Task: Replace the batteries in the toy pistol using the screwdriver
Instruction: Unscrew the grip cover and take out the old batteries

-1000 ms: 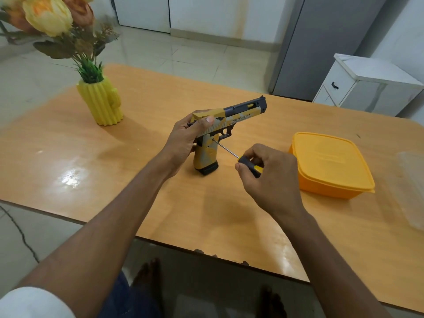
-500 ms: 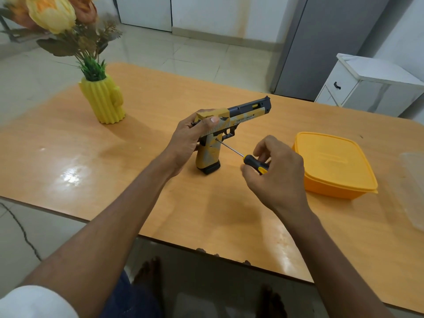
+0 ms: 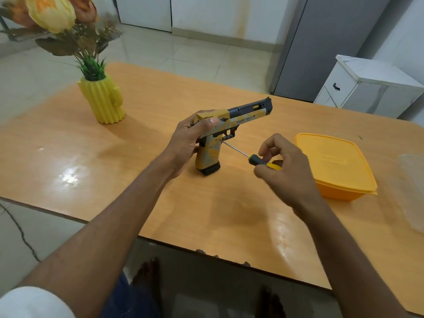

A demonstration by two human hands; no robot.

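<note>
A yellow, grey and black toy pistol (image 3: 231,125) stands upright on its grip base on the wooden table (image 3: 96,161), barrel pointing right. My left hand (image 3: 190,138) wraps the rear of its slide and the back of the grip. My right hand (image 3: 282,171) holds a small screwdriver (image 3: 252,156) with a black and yellow handle between thumb and fingertips. The thin metal shaft slants up-left, and its tip touches the upper side of the grip, just behind the trigger.
An orange lidded plastic box (image 3: 335,164) lies right of my right hand. A yellow cactus-shaped vase (image 3: 103,102) with flowers stands at the far left. A clear plastic lid (image 3: 413,191) lies at the right edge. A white cabinet (image 3: 367,86) stands beyond the table.
My right hand's fingers have shifted around the screwdriver handle, with the index finger lifted. The tip stays on the grip, and the pistol and left hand have barely moved.
</note>
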